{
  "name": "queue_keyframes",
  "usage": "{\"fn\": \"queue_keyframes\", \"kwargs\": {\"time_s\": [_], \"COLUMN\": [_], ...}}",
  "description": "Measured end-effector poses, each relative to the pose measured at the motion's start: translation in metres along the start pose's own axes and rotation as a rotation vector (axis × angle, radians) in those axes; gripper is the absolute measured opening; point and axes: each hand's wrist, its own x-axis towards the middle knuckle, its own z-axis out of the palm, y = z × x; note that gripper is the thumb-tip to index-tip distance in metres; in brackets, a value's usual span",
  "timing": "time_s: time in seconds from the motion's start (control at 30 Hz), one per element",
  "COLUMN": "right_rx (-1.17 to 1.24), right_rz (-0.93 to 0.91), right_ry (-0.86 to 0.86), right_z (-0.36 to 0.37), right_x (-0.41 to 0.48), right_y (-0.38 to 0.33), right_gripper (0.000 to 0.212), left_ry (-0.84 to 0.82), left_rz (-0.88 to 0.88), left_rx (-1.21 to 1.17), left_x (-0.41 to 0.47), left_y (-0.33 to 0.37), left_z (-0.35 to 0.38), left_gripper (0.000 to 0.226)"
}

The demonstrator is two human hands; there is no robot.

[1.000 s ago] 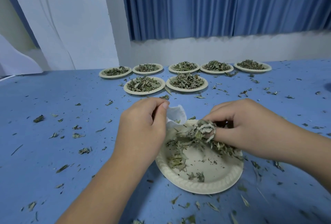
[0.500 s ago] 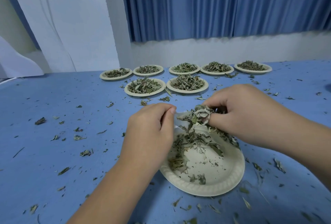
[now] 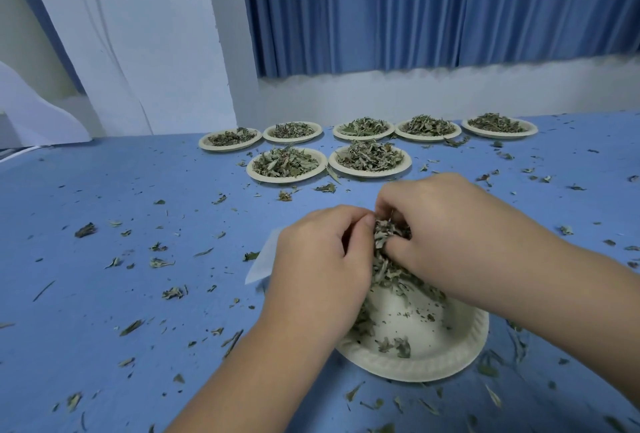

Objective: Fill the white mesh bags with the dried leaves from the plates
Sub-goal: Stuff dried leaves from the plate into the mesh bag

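Left hand (image 3: pixel 322 259): fingers curled tight, thumb drawn in toward the right hand; it grips the bag (image 3: pixel 263 263), of which only a white corner shows, jutting out past the hand's left side above the table (image 3: pixel 104 311); the bag's mouth is hidden

Right hand (image 3: pixel 446 231): fingers bent and closed on a clump of leaves (image 3: pixel 388 237), held touching the left thumb, over the far edge of the plate (image 3: pixel 453 360)

Plate: lies near the table's front edge beneath both hands; mostly bare, with leaves trailing down from the clump and a few pieces on its floor

Rear plates (image 3: pixel 370 174): seven, well apart from the hands, five in the back row and two before it, each heaped with leaves

Scraps (image 3: pixel 86 230) lie scattered across the blue table; a blue curtain (image 3: pixel 415 10) hangs behind
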Motion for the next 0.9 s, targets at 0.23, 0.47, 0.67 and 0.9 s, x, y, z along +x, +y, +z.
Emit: {"fn": "queue_keyframes", "kwargs": {"time_s": [0.23, 0.47, 0.67, 0.9], "right_rx": [-0.074, 0.402, 0.387, 0.751], "right_rz": [-0.072, -0.057, -0.035, -0.026], "right_ry": [0.009, 0.038, 0.242, -0.022], "right_z": [0.002, 0.003, 0.016, 0.003], "right_x": [0.000, -0.002, 0.002, 0.003], "right_y": [0.002, 0.022, 0.018, 0.026], "right_gripper": [0.013, 0.004, 0.010, 0.018], "left_ry": [-0.017, 0.007, -0.018, 0.007], "left_rz": [-0.114, -0.143, -0.170, -0.205], "left_rx": [-0.108, -0.176, -0.241, -0.293], "left_x": [-0.002, -0.001, -0.002, 0.002], "left_y": [0.001, 0.004, 0.007, 0.005], "left_z": [0.005, 0.002, 0.002, -0.005], "left_gripper": [0.018, 0.018, 0.019, 0.018]}}
